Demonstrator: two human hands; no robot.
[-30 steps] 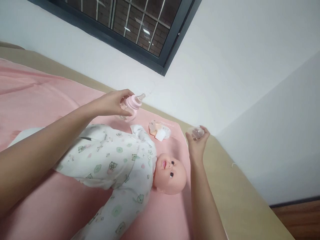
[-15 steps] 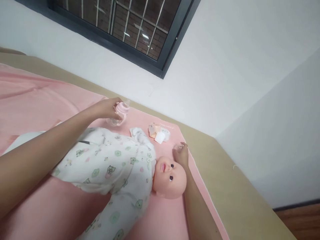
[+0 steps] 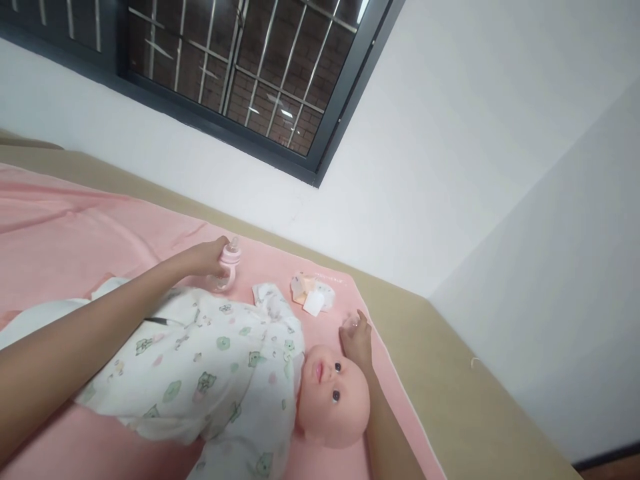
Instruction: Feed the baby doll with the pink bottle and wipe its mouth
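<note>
A baby doll (image 3: 330, 400) in a white printed sleepsuit lies on a pink blanket (image 3: 75, 227). My left hand (image 3: 203, 257) reaches over the doll's body and is closed round a pink baby bottle (image 3: 227, 267) standing on the blanket beyond it. My right hand (image 3: 356, 340) rests on the blanket just past the doll's head, fingers closed over a small clear bottle cap (image 3: 350, 323).
A small pile of folded white and peach cloths (image 3: 313, 297) lies on the blanket between my hands. The blanket covers a beige surface (image 3: 450, 400) against a white wall. A dark-framed barred window (image 3: 240, 73) is above.
My left hand lowered the bottle from the air onto the blanket. My right hand came down from the right with the clear cap and set it beside the doll's head.
</note>
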